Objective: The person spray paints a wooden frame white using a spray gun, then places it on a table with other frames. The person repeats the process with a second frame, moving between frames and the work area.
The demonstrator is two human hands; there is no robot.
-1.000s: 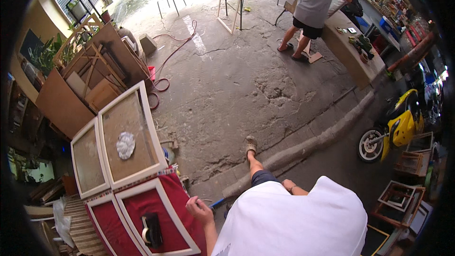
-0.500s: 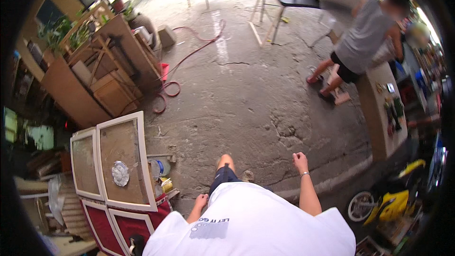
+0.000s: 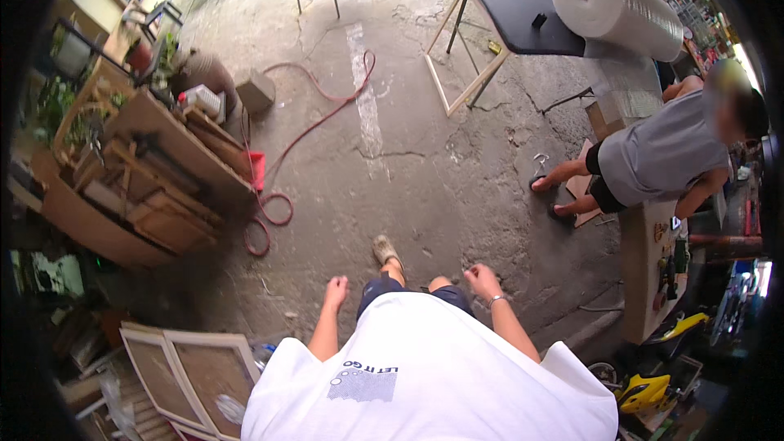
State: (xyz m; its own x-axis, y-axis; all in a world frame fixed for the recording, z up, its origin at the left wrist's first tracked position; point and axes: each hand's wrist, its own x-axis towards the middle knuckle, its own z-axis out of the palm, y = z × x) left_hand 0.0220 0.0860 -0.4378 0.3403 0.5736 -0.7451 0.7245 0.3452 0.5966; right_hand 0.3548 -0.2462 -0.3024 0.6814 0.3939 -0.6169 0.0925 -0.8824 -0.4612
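Note:
Over the concrete floor [image 3: 392, 196] my left hand [image 3: 336, 290] hangs at my side, its fingers loosely curled, with no object visible in it. My right hand [image 3: 483, 280] swings in front on the other side, also half curled and holding nothing that I can see; a metal band [image 3: 497, 300] circles that wrist. Both hands are clear of any object. One of my feet, in a light clog [image 3: 383, 248], is stretched forward. Nearest to my left arm stands a white-framed cabinet door panel [image 3: 214, 376].
A red hose [image 3: 287, 143] loops on the floor ahead. Wooden boards [image 3: 155, 155] lean at the left. A black-topped table [image 3: 523, 12] and a bubble-wrap roll [image 3: 612, 8] stand far right. Another person [image 3: 665, 151] bends at a workbench [image 3: 645, 269]; a yellow motorbike [image 3: 645, 392] is near.
I have walked forward, so the cabinet and the motorbike have slid back toward the lower edge. My left hand has swung forward and the right inward. The other person has turned and bent.

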